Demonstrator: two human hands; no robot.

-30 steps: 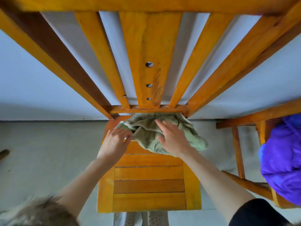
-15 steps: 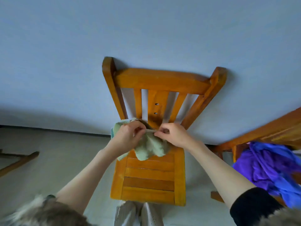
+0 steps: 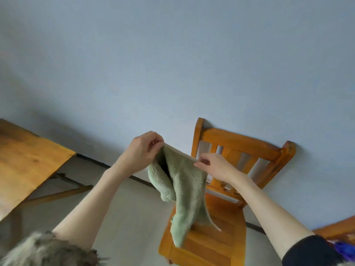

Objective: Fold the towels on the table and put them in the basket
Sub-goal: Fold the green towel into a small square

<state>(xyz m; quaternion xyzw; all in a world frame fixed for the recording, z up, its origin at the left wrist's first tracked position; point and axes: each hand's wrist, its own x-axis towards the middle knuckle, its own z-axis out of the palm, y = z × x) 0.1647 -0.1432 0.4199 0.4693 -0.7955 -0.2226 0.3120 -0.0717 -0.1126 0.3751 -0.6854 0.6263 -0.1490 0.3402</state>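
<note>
A pale green towel (image 3: pixel 184 191) hangs in the air in front of me, stretched by its top hem between both hands. My left hand (image 3: pixel 143 150) pinches the hem's left end. My right hand (image 3: pixel 213 165) pinches the hem's right end. The towel's lower part dangles in twisted folds over the seat of an orange wooden chair (image 3: pixel 217 240). No basket is in view.
A wooden table (image 3: pixel 25 162) stands at the left with a crossbar under it. The chair's backrest (image 3: pixel 242 143) leans against a pale blue wall. A second wooden piece (image 3: pixel 338 231) and a scrap of purple-blue cloth (image 3: pixel 343 250) show at the lower right.
Both hands have lifted the towel off the chair seat and pulled its hem apart. The view has swung left and back, bringing the table into sight.
</note>
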